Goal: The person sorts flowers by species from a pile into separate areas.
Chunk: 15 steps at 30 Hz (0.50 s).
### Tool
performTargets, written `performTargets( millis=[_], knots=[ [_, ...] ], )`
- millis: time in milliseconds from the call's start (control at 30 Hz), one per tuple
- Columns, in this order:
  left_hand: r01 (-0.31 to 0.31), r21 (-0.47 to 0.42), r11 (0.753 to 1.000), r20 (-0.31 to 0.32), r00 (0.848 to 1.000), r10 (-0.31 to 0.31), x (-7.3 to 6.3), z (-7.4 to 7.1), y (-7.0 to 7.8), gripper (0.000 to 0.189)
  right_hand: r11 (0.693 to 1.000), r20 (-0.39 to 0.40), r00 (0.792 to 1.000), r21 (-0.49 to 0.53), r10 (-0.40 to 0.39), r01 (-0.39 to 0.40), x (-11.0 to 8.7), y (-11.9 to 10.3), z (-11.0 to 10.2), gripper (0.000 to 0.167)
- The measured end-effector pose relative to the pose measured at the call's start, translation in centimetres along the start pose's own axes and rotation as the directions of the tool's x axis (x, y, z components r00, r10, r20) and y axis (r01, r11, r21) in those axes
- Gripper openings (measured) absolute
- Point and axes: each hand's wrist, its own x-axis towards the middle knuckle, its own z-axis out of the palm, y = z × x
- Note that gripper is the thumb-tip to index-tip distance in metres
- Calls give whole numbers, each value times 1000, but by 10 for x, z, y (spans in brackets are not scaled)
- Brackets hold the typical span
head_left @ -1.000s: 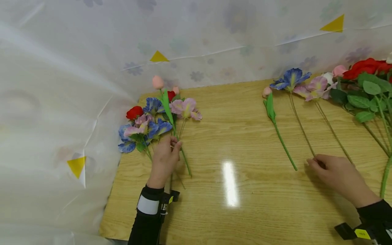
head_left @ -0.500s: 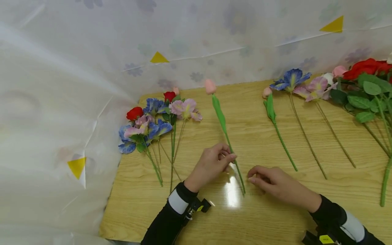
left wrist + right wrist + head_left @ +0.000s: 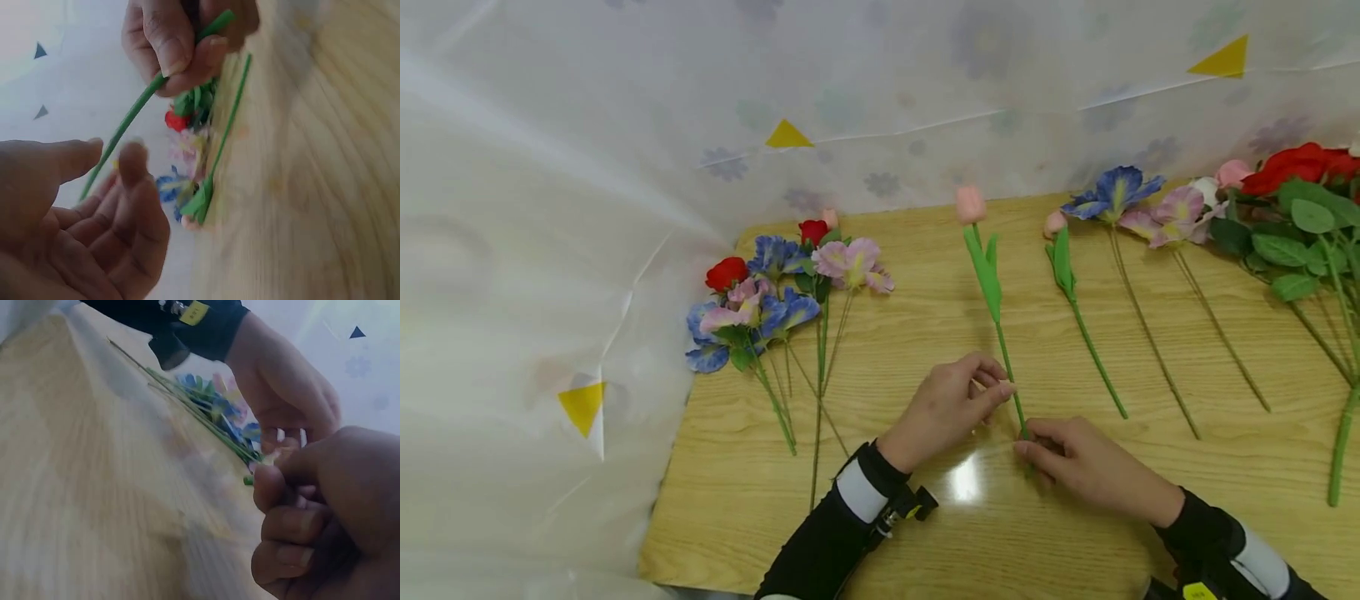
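Note:
A pink tulip (image 3: 971,205) with green leaves stands tilted in front of me in the head view. My right hand (image 3: 1093,467) pinches its green stem (image 3: 134,112) near the bottom end, between thumb and index finger. Higher on the stem is my left hand (image 3: 955,408); the left wrist view shows its thumb and index finger parted, with the stem running between them. The bloom is out of sight in that view. Just right of it, a second pink tulip (image 3: 1055,223) lies on the wooden table (image 3: 925,317).
At the left lies a loose group of red roses (image 3: 726,273), blue irises (image 3: 788,312) and pink irises (image 3: 850,262). To the right are a blue iris (image 3: 1112,193), a pink iris (image 3: 1180,212) and a big red flower (image 3: 1296,171) with leaves. A white patterned sheet (image 3: 910,75) backs the table.
My left hand has taken the tulip from the left group and brought it rightward. My right hand has left the blue iris stem, moved left and taken the tulip's lower stem.

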Motion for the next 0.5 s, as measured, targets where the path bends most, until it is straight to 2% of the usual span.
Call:
performTargets(
  millis=[133,300,400,500],
  knots=[
    [98,71,993,-23,995,-96,-7,-9,-10,32,985,-133,988,-142,77,-96,1,7,-11,30],
    [187,97,978,-78,981,-179,-21,-25,-29,33,938,-240,962,-287,127,-196,5,17,-28,36],
    [237,139,962,-152,964,-216,-29,-40,-38,31,919,-257,953,-314,159,-238,8,21,-34,39],
    [297,196,935,-257,935,-243,-37,-59,-45,29,912,-250,951,-317,184,-259,10,23,-38,41]
  ],
)
